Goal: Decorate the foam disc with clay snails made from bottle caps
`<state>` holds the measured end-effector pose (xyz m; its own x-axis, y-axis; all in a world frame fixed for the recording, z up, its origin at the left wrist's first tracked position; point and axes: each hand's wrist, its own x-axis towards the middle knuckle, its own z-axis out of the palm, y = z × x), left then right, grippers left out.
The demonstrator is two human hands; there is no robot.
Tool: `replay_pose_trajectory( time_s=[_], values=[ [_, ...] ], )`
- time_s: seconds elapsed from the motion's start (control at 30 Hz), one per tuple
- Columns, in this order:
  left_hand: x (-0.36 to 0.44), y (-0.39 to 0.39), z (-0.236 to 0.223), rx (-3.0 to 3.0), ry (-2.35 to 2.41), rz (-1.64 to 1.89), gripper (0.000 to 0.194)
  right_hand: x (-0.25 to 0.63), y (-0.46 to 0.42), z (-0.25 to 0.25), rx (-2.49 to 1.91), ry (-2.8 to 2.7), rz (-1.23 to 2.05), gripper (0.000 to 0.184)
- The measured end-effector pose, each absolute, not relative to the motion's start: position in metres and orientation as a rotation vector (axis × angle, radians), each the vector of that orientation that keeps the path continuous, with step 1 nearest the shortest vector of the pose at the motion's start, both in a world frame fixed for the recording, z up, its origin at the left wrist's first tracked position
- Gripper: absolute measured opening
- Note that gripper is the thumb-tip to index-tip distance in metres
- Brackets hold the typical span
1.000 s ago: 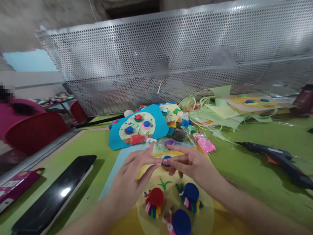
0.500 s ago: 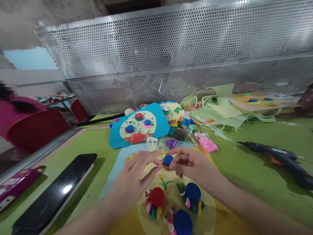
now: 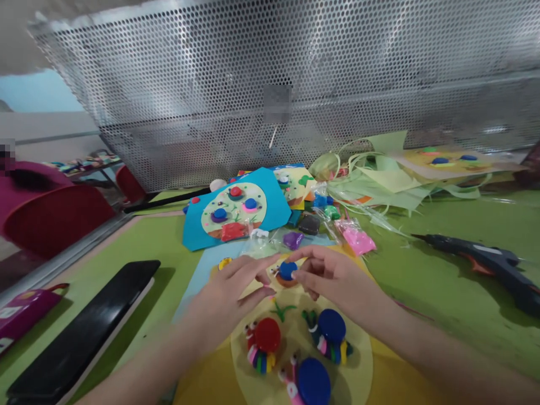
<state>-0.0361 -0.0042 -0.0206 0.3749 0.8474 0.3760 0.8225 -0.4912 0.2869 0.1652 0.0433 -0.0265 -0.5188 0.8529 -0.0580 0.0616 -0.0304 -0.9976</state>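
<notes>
My right hand (image 3: 327, 277) pinches a small blue bottle cap (image 3: 287, 270) with an orange clay rim, just above the yellow craft sheet (image 3: 363, 360). My left hand (image 3: 234, 289) sits beside it, fingers stretched toward the cap and fingertips touching its left side. Below the hands three clay snails lie on the sheet: one with a red cap shell (image 3: 265, 336), one with a blue cap shell (image 3: 331, 327), and another blue one (image 3: 312, 381) at the bottom edge. A small green clay plant (image 3: 280, 309) lies between them.
A blue card with a finished cap picture (image 3: 234, 212) lies further back, with clay bags in pink (image 3: 358, 241), purple (image 3: 293, 239) and dark (image 3: 310, 224). A black glue gun (image 3: 485, 263) rests at right. A black phone (image 3: 84, 332) lies at left. A perforated metal screen (image 3: 295, 84) stands behind.
Both hands have dropped slightly toward the yellow sheet with the blue cap. The camera has tilted down a little.
</notes>
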Motion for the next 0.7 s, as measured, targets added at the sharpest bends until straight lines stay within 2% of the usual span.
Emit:
replay_pose_trajectory(
  time_s=[0.2,0.43,0.7],
  values=[
    [-0.039,0.002,-0.027,2.510,1.469,0.756,0.034,0.167,0.046,-0.029,-0.976,-1.601,1.689,0.021],
    [-0.039,0.005,-0.033,2.547,1.435,0.734,0.027,0.170,0.049,-0.028,-1.083,-1.678,1.591,0.023],
    [-0.038,0.005,-0.028,2.613,1.441,0.630,0.036,0.173,0.050,-0.029,-1.107,-1.705,1.564,0.021]
  ],
)
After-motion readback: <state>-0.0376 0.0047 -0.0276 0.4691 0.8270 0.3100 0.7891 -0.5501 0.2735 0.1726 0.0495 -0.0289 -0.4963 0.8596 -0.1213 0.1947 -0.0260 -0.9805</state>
